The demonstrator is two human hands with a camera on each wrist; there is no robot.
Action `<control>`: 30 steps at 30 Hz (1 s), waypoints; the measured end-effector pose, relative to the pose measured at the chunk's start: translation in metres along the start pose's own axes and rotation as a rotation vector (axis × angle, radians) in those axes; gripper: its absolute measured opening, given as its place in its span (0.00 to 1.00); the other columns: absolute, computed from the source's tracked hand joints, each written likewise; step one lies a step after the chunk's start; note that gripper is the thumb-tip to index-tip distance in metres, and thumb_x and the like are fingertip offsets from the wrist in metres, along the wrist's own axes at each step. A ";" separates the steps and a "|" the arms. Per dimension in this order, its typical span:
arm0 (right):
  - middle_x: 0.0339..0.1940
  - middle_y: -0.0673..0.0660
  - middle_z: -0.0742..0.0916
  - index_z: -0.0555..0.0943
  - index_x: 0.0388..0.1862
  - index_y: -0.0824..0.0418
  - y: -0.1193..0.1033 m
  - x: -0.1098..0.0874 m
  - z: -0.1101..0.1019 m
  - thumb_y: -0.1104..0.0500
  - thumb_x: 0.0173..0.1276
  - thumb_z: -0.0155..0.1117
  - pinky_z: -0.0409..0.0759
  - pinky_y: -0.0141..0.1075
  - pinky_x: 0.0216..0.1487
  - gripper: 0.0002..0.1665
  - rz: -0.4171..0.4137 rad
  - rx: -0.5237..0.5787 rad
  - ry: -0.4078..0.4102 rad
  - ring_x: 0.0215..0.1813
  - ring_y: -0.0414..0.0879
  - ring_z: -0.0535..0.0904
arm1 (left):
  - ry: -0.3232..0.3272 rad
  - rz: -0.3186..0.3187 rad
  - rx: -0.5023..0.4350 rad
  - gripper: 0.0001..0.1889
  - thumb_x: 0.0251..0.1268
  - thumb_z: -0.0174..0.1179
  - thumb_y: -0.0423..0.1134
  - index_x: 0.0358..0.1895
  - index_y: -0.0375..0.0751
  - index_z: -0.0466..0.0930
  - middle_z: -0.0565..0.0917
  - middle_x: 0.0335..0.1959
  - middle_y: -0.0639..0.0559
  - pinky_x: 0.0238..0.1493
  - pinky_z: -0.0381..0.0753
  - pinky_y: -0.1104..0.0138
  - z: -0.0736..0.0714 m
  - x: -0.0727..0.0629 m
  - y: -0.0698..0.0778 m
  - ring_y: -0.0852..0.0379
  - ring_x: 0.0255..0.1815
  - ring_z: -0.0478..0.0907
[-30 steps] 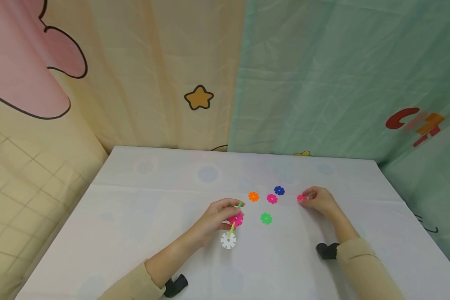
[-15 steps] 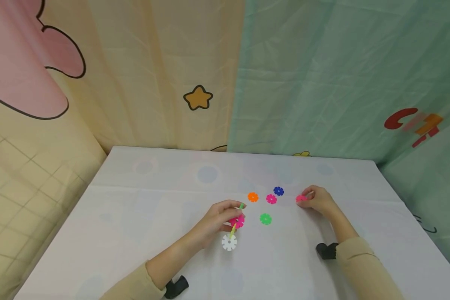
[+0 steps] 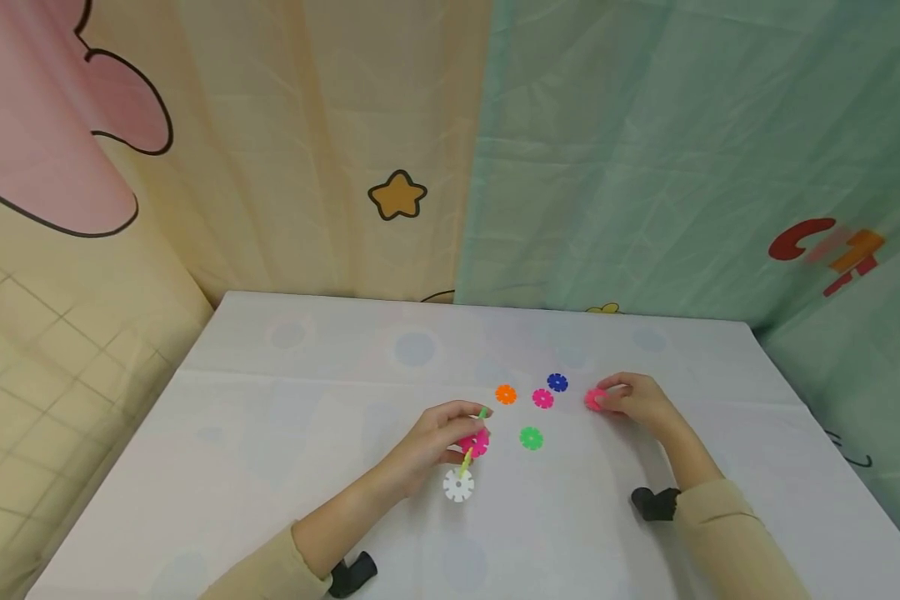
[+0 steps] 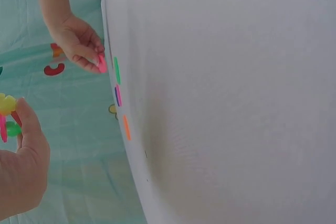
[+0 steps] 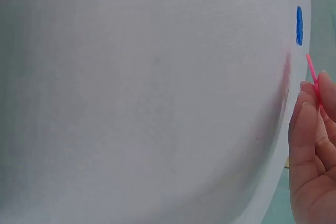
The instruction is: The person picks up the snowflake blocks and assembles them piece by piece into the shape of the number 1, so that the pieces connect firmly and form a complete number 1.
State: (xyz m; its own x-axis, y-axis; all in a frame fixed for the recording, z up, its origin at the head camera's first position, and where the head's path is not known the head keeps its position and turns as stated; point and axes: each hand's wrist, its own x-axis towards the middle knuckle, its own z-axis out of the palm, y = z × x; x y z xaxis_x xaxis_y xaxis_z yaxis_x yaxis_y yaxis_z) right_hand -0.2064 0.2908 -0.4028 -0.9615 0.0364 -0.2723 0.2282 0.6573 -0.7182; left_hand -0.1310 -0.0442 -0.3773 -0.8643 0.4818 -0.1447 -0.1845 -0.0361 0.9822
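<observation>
Pink disc in right hand, leftward

Behind my left hand I am wearing a plain beige sleeve, an angled black fitting jutting from its cuff. Behind my right hand I am wearing a matching sleeve, creased near the cuff, a lobed black mount poking out beside it.

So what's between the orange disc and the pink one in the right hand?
In the head view, a loose pink notched disc lies between the orange disc and the held pink disc; the dark blue disc sits just beyond that line.
</observation>
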 end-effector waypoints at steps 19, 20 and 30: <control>0.23 0.55 0.80 0.74 0.53 0.69 -0.045 -0.019 0.020 0.61 0.64 0.62 0.79 0.35 0.39 0.20 -0.208 0.139 -0.137 0.33 0.49 0.77 | 0.003 -0.018 0.026 0.23 0.65 0.53 0.43 0.57 0.30 0.71 0.80 0.38 0.51 0.40 0.78 0.65 0.003 0.002 0.001 0.59 0.36 0.76; 0.22 0.55 0.80 0.74 0.52 0.69 -0.048 -0.020 0.022 0.61 0.64 0.63 0.79 0.35 0.39 0.20 -0.220 0.154 -0.147 0.33 0.50 0.77 | 0.004 -0.020 0.026 0.23 0.65 0.53 0.43 0.57 0.30 0.71 0.80 0.38 0.51 0.40 0.78 0.65 0.003 0.003 0.001 0.59 0.36 0.76; 0.26 0.59 0.83 0.75 0.49 0.70 -0.081 -0.040 0.040 0.60 0.63 0.64 0.79 0.42 0.43 0.19 -0.312 0.261 -0.268 0.36 0.62 0.78 | 0.000 -0.034 0.018 0.23 0.65 0.53 0.42 0.57 0.29 0.71 0.79 0.35 0.53 0.40 0.78 0.64 0.003 0.003 -0.001 0.60 0.34 0.75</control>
State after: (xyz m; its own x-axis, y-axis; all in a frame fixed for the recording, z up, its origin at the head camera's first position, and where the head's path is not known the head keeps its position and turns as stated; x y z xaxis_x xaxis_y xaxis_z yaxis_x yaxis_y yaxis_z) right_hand -0.1805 0.2059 -0.3589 -0.9249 -0.3501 -0.1486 -0.0015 0.3941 -0.9191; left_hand -0.1318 -0.0397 -0.3783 -0.8578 0.4822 -0.1780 -0.2051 -0.0036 0.9787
